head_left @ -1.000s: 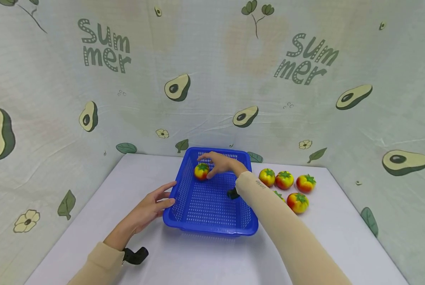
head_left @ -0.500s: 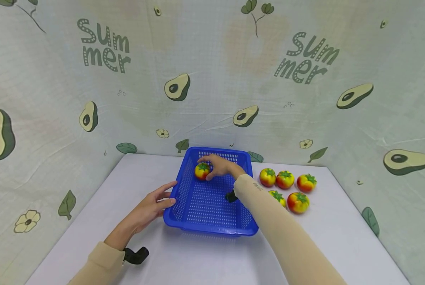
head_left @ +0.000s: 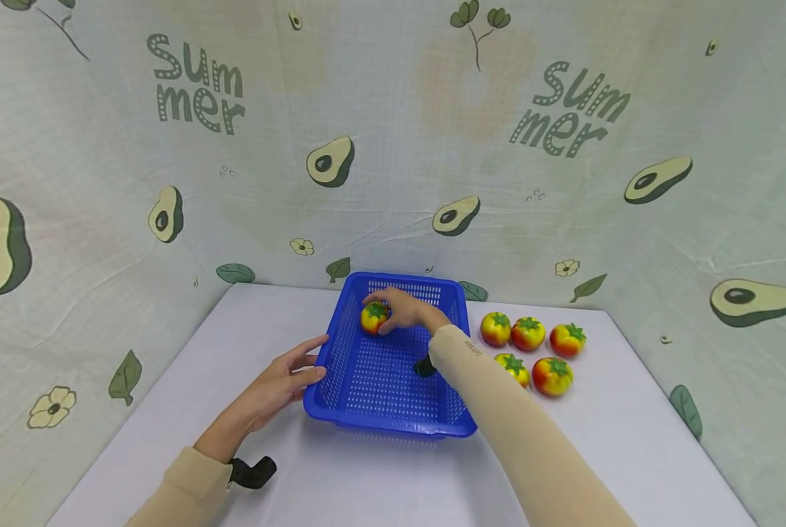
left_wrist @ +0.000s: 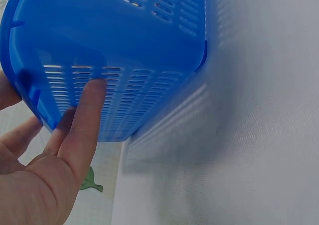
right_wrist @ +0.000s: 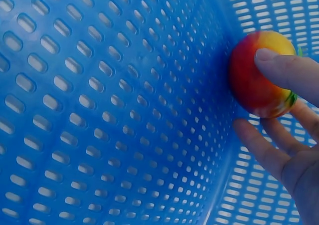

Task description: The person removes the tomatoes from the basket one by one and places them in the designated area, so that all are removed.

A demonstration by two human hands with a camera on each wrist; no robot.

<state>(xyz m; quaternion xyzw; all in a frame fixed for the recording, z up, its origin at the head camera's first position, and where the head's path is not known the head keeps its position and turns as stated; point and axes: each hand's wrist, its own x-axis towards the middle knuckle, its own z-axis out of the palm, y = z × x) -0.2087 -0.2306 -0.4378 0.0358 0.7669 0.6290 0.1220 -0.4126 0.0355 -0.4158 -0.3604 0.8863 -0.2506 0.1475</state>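
Note:
In the head view, a blue perforated plastic basket stands on the white table. My left hand rests against its left side, fingers extended and fingertips at the rim. The left wrist view has one finger lying along the slotted outer wall. Inside the basket's far left corner is a red-and-yellow toy tomato with a green leafy top. My right hand holds it from above, thumb and fingers about it. In the right wrist view, the thumb overlaps the fruit and other fingers reach beneath it.
Several more toy tomatoes lie on the table to the right of the basket, partly beside my right sleeve. A patterned cloth hangs behind the table and along both sides.
Almost nothing differs. My right forearm has shifted slightly left, showing more of the near toy tomato by the sleeve; the left hand and basket stay put.

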